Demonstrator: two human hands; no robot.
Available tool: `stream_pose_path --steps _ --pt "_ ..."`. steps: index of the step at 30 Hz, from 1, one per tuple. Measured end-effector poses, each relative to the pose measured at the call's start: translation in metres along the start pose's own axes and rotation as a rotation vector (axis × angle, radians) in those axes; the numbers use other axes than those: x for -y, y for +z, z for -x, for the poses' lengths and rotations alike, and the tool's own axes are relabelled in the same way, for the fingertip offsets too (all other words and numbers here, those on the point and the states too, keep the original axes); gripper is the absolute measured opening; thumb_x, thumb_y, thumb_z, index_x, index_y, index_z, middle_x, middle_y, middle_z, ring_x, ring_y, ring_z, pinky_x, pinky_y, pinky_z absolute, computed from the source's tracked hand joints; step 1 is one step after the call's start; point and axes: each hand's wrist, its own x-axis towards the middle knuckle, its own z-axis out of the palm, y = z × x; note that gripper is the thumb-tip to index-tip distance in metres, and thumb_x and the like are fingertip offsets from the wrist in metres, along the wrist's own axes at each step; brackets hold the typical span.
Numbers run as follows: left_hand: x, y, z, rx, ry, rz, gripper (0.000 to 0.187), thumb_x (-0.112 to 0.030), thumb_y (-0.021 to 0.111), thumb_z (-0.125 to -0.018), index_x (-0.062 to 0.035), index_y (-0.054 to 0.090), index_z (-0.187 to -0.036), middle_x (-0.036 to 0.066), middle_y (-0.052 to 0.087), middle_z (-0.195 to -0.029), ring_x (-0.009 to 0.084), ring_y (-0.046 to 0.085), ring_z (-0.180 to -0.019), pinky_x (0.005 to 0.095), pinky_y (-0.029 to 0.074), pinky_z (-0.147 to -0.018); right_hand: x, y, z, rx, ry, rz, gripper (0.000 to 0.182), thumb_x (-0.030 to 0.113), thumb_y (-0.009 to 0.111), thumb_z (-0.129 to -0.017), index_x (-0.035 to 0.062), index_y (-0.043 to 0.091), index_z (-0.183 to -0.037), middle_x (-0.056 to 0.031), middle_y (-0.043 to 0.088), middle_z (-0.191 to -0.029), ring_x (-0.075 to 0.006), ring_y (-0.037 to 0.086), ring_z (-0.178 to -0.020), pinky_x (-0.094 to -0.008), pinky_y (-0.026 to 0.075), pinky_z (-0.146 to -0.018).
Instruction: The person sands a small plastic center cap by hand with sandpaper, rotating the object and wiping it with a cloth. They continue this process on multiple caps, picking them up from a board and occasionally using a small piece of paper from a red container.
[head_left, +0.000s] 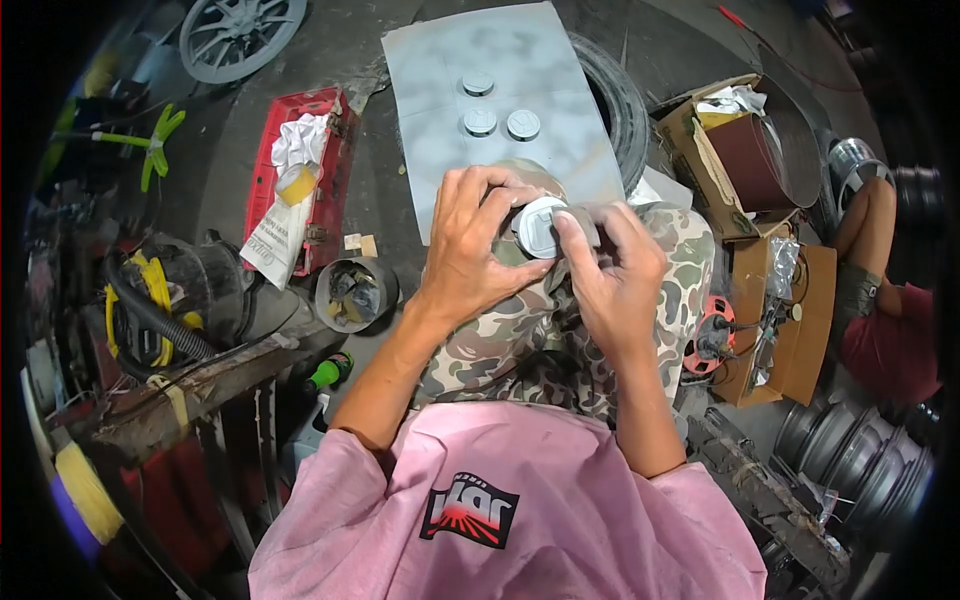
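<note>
Above my lap, my left hand (465, 240) is closed around the rim of a round grey wheel center cap (537, 232), its face turned up with a raised emblem on it. My right hand (618, 275) pinches a small folded grey piece (585, 222), perhaps sandpaper, against the cap's right side. The right thumb rests at the cap's edge. Farther out, a grey-sprayed board (430, 70) bears three similar caps: one at the back (478, 83), one front left (480, 122) and one front right (523, 125).
To the left stand a red toolbox (262, 170) with rags and tape, a round tin (385, 285) and a vacuum (205, 290). A tire (625, 120) lies behind the board. Cardboard boxes (815, 320) and stacked wheels (840, 440) are on the right, near another person (885, 330).
</note>
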Motion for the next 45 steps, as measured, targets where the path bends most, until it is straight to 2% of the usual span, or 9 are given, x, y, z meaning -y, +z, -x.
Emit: stream_pose_path --steps 10,15,19,33,35,36,38,41,45 --pt "0.001 0.002 0.002 -0.014 0.023 -0.028 0.064 -0.014 0.097 -0.060 -0.0044 0.068 -0.116 0.013 0.065 -0.119 0.0366 0.059 -0.111 0.0478 0.050 -0.097 0.005 0.003 0.028 0.016 0.053 -0.072 0.012 0.005 0.081 -0.094 -0.0033 0.075 -0.101 -0.0099 0.063 -0.080 -0.0167 0.055 -0.064 -0.0319 0.046 -0.059" --pt "0.004 0.007 0.004 -0.026 0.040 -0.046 0.060 -0.014 0.095 -0.063 -0.0029 0.068 -0.116 0.014 0.065 -0.119 0.0373 0.059 -0.110 0.0476 0.050 -0.097 0.006 0.015 0.011 -0.032 -0.075 -0.032 0.013 0.003 0.081 -0.092 -0.0032 0.072 -0.100 -0.0150 0.064 -0.085 -0.0301 0.063 -0.067 -0.0388 0.050 -0.061" --pt "0.004 0.003 0.002 -0.027 0.044 -0.046 0.058 -0.013 0.094 -0.065 -0.0026 0.068 -0.115 0.014 0.065 -0.118 0.0374 0.059 -0.110 0.0474 0.050 -0.096 0.001 0.014 0.021 -0.014 -0.109 -0.010 0.016 0.003 0.082 -0.091 -0.0027 0.071 -0.101 -0.0161 0.066 -0.088 -0.0352 0.066 -0.070 -0.0421 0.053 -0.064" --pt "0.005 0.008 0.004 -0.021 0.033 -0.055 0.056 -0.013 0.094 -0.064 -0.0025 0.068 -0.113 0.013 0.065 -0.118 0.0368 0.059 -0.110 0.0477 0.051 -0.096 -0.007 0.018 0.022 -0.102 -0.154 -0.004 0.016 0.003 0.083 -0.089 -0.0008 0.072 -0.099 -0.0132 0.065 -0.085 -0.0280 0.065 -0.066 -0.0380 0.052 -0.060" --pt "0.003 0.006 0.003 -0.025 0.036 -0.049 0.058 -0.014 0.095 -0.063 -0.0025 0.068 -0.113 0.013 0.065 -0.118 0.0367 0.059 -0.110 0.0476 0.051 -0.095 -0.005 0.019 0.016 -0.108 -0.164 0.011 0.017 0.006 0.084 -0.091 -0.0006 0.071 -0.099 -0.0110 0.067 -0.085 -0.0206 0.065 -0.066 -0.0342 0.052 -0.060" --pt "0.003 0.006 0.002 -0.034 0.034 -0.039 0.060 -0.015 0.096 -0.062 -0.0025 0.068 -0.113 0.013 0.065 -0.117 0.0366 0.059 -0.110 0.0475 0.051 -0.095 -0.005 0.018 0.018 -0.107 -0.169 0.009 0.017 0.006 0.084 -0.091 -0.0006 0.071 -0.099 -0.0110 0.067 -0.085 -0.0206 0.065 -0.066 -0.0342 0.052 -0.060" --pt "0.001 0.004 0.000 -0.048 0.014 -0.031 0.060 -0.016 0.097 -0.061 -0.0025 0.068 -0.113 0.013 0.065 -0.117 0.0365 0.059 -0.110 0.0473 0.051 -0.095 -0.008 0.014 0.029 -0.076 0.088 -0.197 0.018 0.008 0.086 -0.093 0.0002 0.071 -0.099 -0.0084 0.070 -0.087 -0.0130 0.064 -0.068 -0.0296 0.050 -0.059" --pt "0.000 0.005 0.002 -0.054 -0.020 -0.023 0.062 -0.016 0.098 -0.060 -0.0029 0.068 -0.112 0.013 0.064 -0.117 0.0364 0.058 -0.110 0.0470 0.051 -0.094 -0.006 0.001 0.028 -0.081 0.165 -0.162 0.019 0.009 0.087 -0.094 0.0000 0.072 -0.102 -0.0072 0.071 -0.089 -0.0086 0.062 -0.070 -0.0265 0.049 -0.059" --pt "-0.001 0.005 -0.001 -0.047 -0.019 -0.046 0.065 -0.015 0.099 -0.058 -0.0034 0.067 -0.114 0.013 0.064 -0.118 0.0367 0.058 -0.110 0.0473 0.051 -0.094 -0.012 0.008 0.026 -0.070 0.045 -0.158 0.018 0.004 0.086 -0.092 -0.0024 0.075 -0.104 -0.0083 0.070 -0.089 -0.0110 0.060 -0.067 -0.0284 0.050 -0.061"
